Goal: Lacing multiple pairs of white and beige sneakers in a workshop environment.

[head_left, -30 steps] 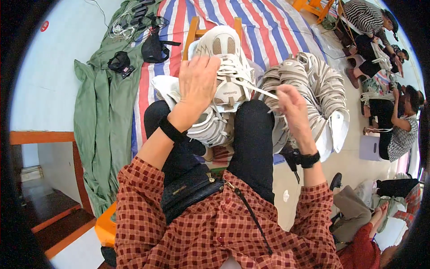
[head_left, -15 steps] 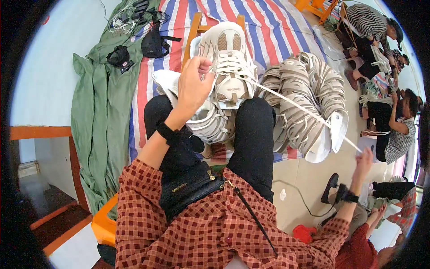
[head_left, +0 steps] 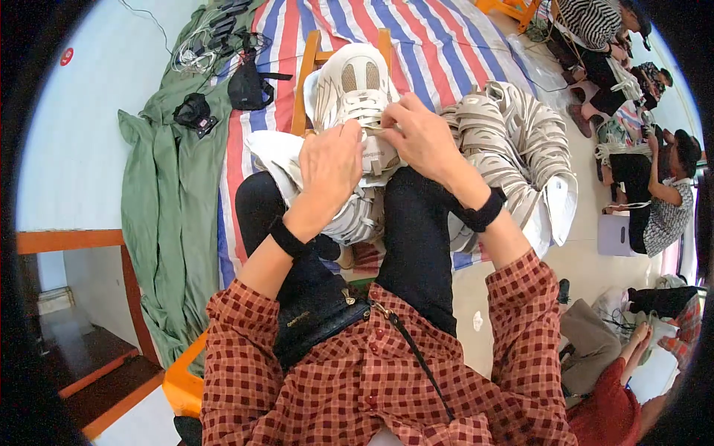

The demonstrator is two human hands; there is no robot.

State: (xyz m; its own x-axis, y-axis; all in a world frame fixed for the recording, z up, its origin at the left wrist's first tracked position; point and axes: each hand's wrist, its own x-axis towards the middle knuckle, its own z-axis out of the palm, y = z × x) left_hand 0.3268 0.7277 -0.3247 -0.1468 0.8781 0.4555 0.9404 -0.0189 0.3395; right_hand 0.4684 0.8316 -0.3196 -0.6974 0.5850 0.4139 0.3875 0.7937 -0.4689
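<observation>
Lacing step on white sneaker [head_left: 355,89] wedged between knees: left hand [head_left: 331,167] fingers curled together, pressing tongue below; right hand [head_left: 420,137] fingertips pinched on lace just beside eyelets; best kept taut, close.

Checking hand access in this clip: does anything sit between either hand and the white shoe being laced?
Nothing visible does. Both the left hand and the right hand already rest on the white shoe at its laces, fingers touching it. The pile of shoe uppers lies off to the right, clear of both hands.
</observation>
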